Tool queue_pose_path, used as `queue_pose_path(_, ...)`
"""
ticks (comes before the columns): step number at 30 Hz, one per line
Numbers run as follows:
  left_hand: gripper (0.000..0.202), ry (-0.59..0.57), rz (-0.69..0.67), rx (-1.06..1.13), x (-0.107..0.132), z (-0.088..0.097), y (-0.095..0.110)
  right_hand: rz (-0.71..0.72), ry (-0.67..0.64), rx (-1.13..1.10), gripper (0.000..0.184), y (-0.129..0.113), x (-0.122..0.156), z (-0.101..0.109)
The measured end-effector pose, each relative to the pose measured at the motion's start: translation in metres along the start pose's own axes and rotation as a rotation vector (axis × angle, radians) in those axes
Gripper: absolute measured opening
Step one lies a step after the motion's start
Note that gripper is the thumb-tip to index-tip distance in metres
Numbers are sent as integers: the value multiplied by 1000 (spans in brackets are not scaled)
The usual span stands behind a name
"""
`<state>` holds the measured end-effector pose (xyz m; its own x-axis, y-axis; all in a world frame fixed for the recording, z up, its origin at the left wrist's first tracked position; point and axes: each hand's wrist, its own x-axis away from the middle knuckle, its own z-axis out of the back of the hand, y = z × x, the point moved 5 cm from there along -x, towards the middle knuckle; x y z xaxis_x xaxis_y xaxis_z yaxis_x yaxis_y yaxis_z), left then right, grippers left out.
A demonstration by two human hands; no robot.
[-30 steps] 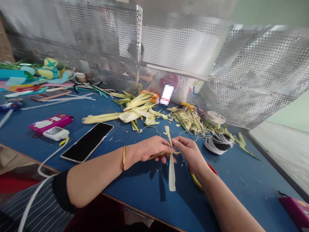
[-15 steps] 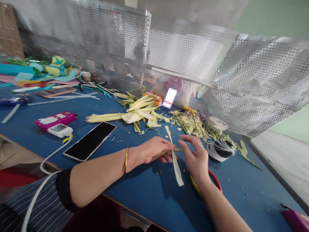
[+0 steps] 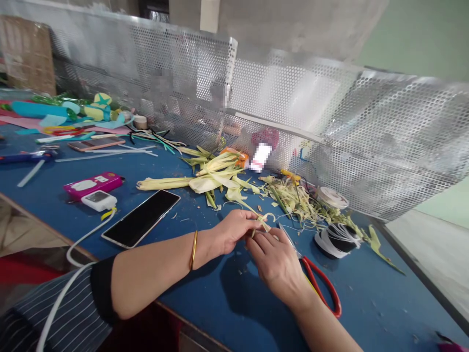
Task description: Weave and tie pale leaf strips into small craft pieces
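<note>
My left hand [image 3: 234,229] is closed, pinching a pale corn husk strip [image 3: 263,221] above the blue table. Close against it, my right hand [image 3: 274,261] has its fingers curled in on the same strip. The strip's tips stick up between the two hands; its lower part is hidden behind my fingers. Scissors [image 3: 322,283] with red and yellow handles lie beside my right hand and partly behind it. Beyond the hands lies a bunch of corn husks [image 3: 207,178], with a heap of husk scraps [image 3: 293,195] to its right.
A black phone [image 3: 141,218] and a magenta device [image 3: 93,186] with a white cabled unit [image 3: 98,199] lie left. A spool of white thread [image 3: 336,240] stands right. A perforated metal screen [image 3: 278,98] borders the back; a lit phone [image 3: 261,157] leans there.
My right hand has moved left and closed in on the husk strip beside my left hand. The strip no longer hangs long and straight. More of the scissors shows; the view has tilted up slightly.
</note>
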<state>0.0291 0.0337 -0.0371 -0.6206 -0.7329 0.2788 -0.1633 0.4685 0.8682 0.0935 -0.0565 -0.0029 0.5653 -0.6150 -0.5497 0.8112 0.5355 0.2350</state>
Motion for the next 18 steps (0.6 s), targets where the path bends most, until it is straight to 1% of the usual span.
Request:
queue_pose_path(7, 8, 36, -13, -27, 4, -2, 5, 6, 18, -104, 32, -2, -1, 6)
queue_pose_path(13, 7, 46, 1, -14, 6, -3, 3, 24, 25, -156, 33, -5, -1, 7)
queue_pose_path(18, 7, 39, -8, -12, 6, -4, 3, 17, 61, -188, 33, -5, -1, 8)
